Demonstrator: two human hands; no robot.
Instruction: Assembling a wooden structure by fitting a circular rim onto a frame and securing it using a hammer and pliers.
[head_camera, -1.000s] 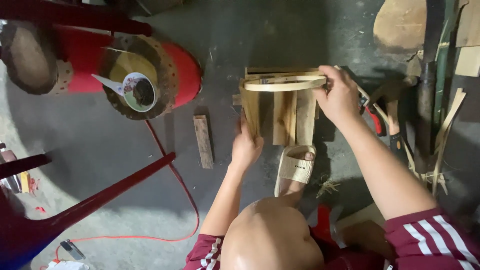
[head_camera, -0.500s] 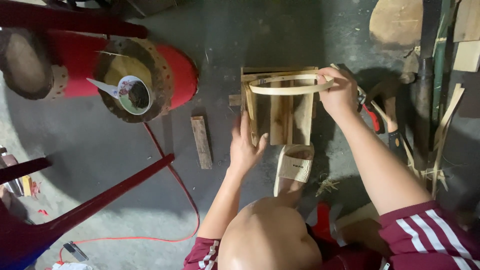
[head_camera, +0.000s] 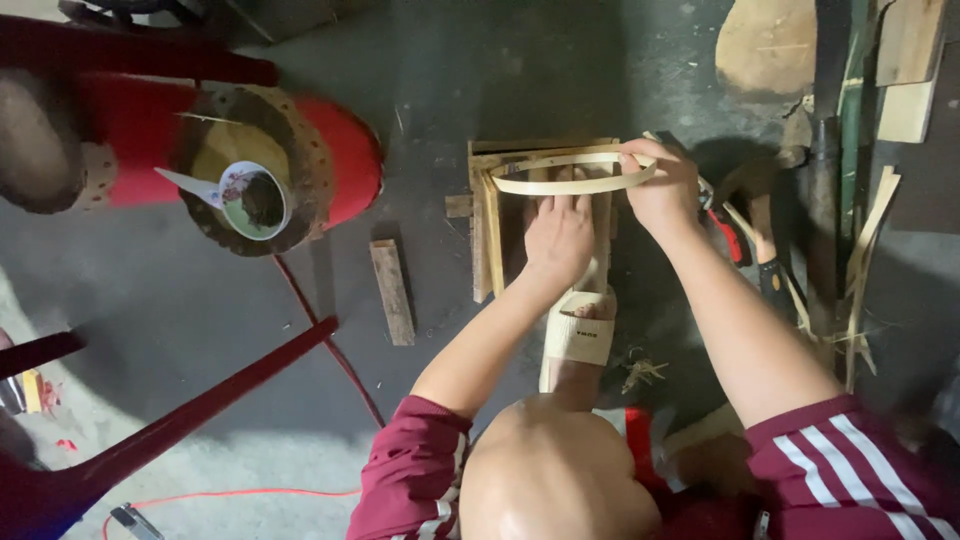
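A small wooden frame of slats (head_camera: 487, 225) stands on the concrete floor in front of my knee. A thin bent bamboo strip (head_camera: 560, 186) curves in a loop over its top. My right hand (head_camera: 660, 188) grips the right end of the strip at the frame's far right corner. Beneath the loop, my left hand (head_camera: 560, 238) lies flat on the slats in the middle of the frame, fingers stretched forward and holding nothing. My sandalled foot (head_camera: 580, 335) rests just below the frame.
A short wooden block (head_camera: 393, 290) lies left of the frame. Further left is a red stool (head_camera: 345, 160) bearing a round wood slab and a paper cup (head_camera: 255, 200). Hand tools (head_camera: 745, 225) and bamboo slivers (head_camera: 865, 250) lie at the right. A red cable (head_camera: 325, 335) crosses the floor.
My left hand has moved from the frame's left edge to its middle, under the strip. My right hand keeps its hold on the strip's end.
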